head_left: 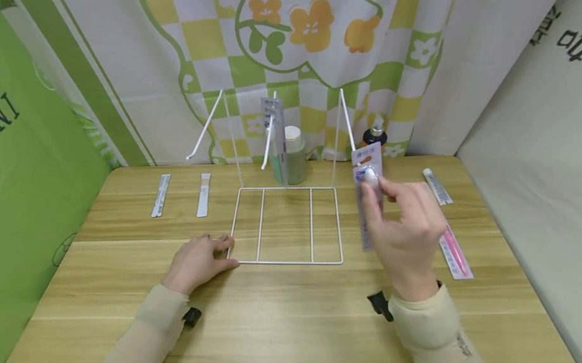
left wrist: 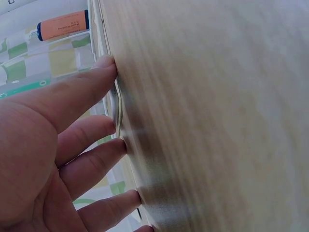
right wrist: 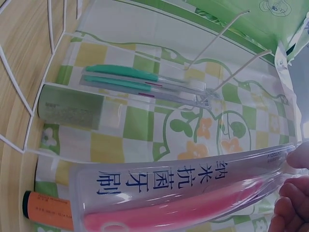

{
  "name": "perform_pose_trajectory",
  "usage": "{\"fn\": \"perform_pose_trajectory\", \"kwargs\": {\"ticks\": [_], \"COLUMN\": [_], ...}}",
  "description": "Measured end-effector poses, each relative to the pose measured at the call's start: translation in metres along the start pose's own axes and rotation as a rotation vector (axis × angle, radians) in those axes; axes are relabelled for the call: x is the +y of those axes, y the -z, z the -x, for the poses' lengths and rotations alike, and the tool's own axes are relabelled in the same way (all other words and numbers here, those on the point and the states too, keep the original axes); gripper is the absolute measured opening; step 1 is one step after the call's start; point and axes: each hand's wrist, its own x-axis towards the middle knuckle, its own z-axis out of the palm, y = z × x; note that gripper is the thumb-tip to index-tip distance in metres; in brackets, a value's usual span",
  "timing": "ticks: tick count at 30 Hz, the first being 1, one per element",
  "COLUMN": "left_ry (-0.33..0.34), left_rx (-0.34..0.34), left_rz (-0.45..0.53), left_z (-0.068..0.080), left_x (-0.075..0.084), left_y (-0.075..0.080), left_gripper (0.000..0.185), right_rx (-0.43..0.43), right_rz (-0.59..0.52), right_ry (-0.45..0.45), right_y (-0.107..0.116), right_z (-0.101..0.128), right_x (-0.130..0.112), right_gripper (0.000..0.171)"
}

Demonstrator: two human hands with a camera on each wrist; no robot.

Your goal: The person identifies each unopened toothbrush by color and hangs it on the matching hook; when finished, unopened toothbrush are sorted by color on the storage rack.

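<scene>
My right hand point(head_left: 405, 226) pinches a packaged pink toothbrush point(right wrist: 178, 203) near the top of its clear blister pack. In the head view the pack hangs upright from my fingers, its top edge right at the tip of the right prong point(head_left: 347, 119) of a white wire display rack point(head_left: 283, 262). My left hand point(head_left: 198, 261) rests at the front left corner of the rack's base, thumb and fingers fairly straight against the wire. Two green toothbrush packs point(right wrist: 125, 79) hang on the middle prong. The left prong point(head_left: 204, 125) is bare.
Behind the rack stand a green bottle with a white cap point(head_left: 296, 160) and a dark pump bottle with an orange label point(head_left: 375, 134). Two slim packets point(head_left: 161, 195) lie left. A small tube point(head_left: 437, 187) and another pink toothbrush pack point(head_left: 456, 253) lie right. A patterned curtain point(head_left: 318, 19) hangs behind.
</scene>
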Motion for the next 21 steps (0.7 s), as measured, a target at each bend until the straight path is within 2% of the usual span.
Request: {"fn": "perform_pose_trajectory", "kwargs": {"ticks": [13, 21], "left_ry": [-0.001, -0.010], "left_rx": [0.003, 0.006], "left_rz": [0.002, -0.003], "left_z": [0.0004, -0.0002], "left_x": [-0.0008, -0.0028], "left_y": [-0.0003, -0.0014], "left_gripper": [0.061, 0.061], "right_rx": [0.001, -0.015], "right_rz": [0.007, -0.006], "right_ry": [0.017, 0.009], "right_y": [-0.0029, -0.0063], "right_z": [0.0020, 0.0062], "right_x": [-0.0006, 0.0011], "right_gripper": [0.026, 0.020]}}
